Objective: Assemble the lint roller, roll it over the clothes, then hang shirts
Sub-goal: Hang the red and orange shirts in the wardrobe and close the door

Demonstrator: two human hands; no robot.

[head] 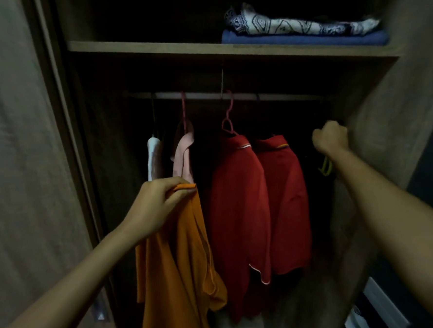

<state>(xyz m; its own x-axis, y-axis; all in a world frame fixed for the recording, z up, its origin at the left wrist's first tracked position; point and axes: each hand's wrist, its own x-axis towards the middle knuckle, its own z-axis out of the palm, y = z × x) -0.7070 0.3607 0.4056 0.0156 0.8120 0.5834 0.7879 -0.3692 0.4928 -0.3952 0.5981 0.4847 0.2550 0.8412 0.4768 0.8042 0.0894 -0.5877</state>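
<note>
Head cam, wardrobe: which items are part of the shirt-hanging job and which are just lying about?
In the job:
- orange shirt, gripped at the top by the left hand
- right hand, closed on something dark at the right end of the wardrobe; what it holds is unclear
- rail
- red shirts, already hung

Lying about:
- folded clothes on the shelf
- yellow-green hanger
</note>
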